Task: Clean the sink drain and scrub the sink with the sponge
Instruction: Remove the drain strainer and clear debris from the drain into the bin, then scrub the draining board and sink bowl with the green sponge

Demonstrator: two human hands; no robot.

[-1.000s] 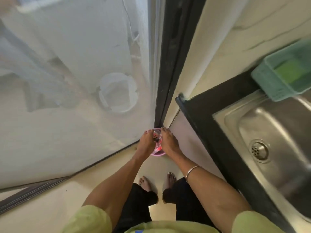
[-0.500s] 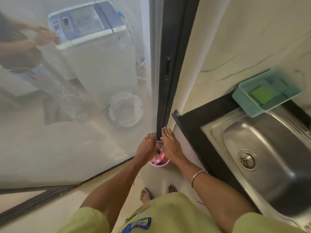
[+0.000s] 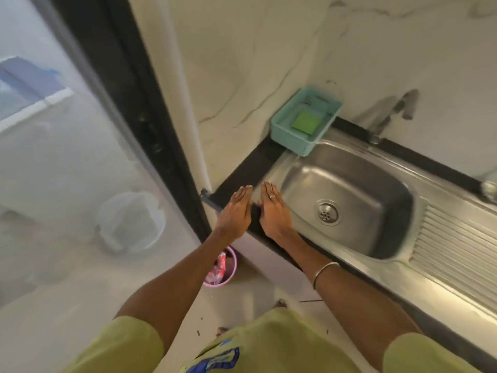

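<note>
Steel sink (image 3: 357,168), kitchen: left hand (image 3: 236,211) & right hand (image 3: 273,211) held flat, empty; sponge (image 3: 305,122) in basket (image 3: 290,140), likely soft, light, best pinched by edges.

A pale marble-veined wall (image 3: 376,49) is being shown behind a black counter (image 3: 252,165). A frosted glass door (image 3: 67,170) in a black frame (image 3: 139,109) is letting soft daylight through, and a white bucket (image 3: 131,222) is being blurred behind it. A pink bin (image 3: 228,267) is being kept on the cream floor (image 3: 80,305)
</note>
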